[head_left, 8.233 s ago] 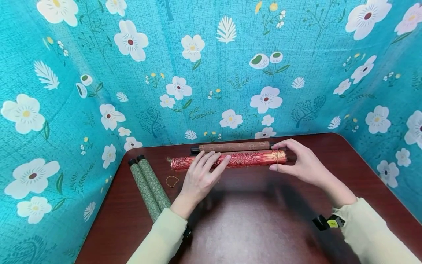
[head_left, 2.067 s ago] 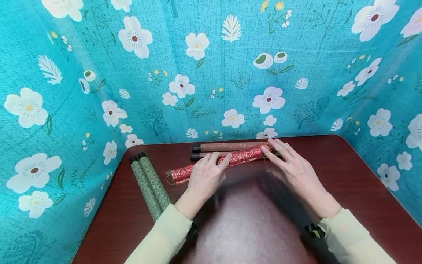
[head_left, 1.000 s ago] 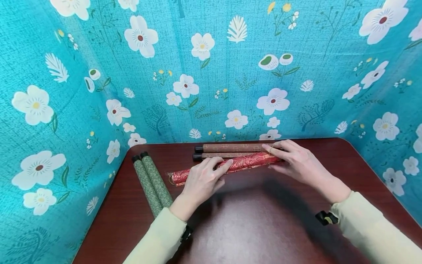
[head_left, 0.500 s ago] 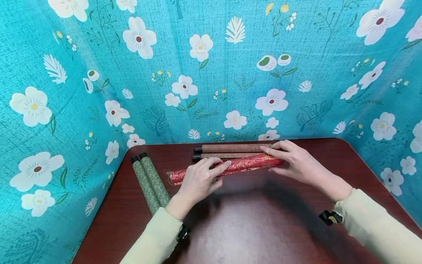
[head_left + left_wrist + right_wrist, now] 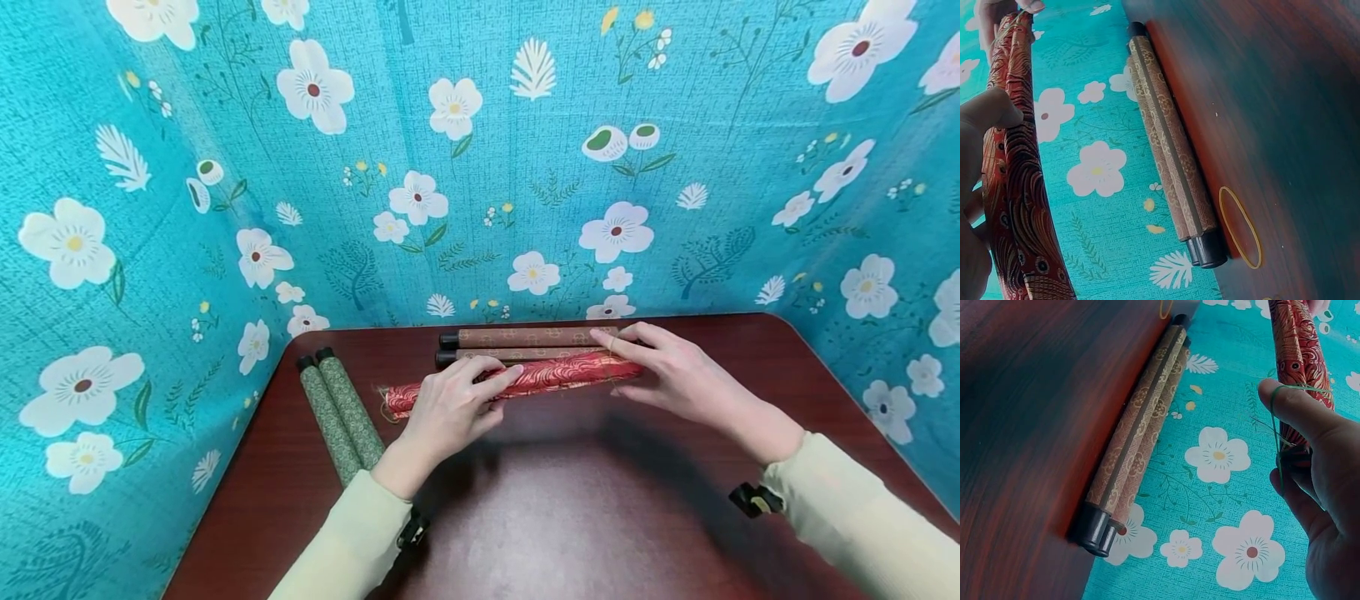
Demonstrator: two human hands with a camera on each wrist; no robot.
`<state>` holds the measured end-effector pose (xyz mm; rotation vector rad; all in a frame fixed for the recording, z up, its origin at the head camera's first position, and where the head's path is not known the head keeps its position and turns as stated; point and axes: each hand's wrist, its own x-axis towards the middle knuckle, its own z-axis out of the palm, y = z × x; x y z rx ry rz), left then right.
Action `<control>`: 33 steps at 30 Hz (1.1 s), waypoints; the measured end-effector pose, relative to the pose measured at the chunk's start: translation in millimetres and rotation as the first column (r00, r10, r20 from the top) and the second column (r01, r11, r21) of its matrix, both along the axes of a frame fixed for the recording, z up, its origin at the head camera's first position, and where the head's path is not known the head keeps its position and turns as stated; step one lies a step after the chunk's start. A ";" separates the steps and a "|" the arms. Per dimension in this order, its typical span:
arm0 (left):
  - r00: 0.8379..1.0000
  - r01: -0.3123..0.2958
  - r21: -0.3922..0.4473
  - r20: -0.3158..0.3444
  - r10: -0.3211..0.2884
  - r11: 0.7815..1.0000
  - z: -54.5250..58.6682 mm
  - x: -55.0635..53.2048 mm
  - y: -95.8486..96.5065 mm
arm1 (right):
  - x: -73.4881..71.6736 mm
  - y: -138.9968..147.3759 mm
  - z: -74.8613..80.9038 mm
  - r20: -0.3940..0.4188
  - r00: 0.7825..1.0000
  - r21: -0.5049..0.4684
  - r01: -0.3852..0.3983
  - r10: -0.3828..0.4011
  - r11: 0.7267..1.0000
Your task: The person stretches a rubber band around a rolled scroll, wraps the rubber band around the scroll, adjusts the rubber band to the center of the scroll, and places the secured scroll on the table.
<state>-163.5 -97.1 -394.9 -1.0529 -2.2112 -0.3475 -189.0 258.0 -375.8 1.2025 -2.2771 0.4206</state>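
Your left hand point(image 5: 450, 408) grips the red roll point(image 5: 558, 374) mid-frame, its long axis rising rightward to your right hand point(image 5: 678, 371), which stretches a green band point(image 5: 1275, 428).

Screened-off tabletop nook, indoors by the look of it; home, office or studio, can't tell from here. Turquoise flowered cloth point(image 5: 487, 167) hung behind and down both sides like walls. Dark red wood-grain table point(image 5: 592, 517), rounded far corners, far edge close up to the cloth.

Two hands point(image 5: 453, 402), four rolls point(image 5: 532, 337), one bundle point(image 5: 558, 373)
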 end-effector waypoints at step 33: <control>0.983 -0.042 -0.069 -0.182 0.029 0.997 2.7 -0.5 2.7 | 8.7 2.1 16.1 0.127 0.983 -0.032 0.137 -0.132 0.990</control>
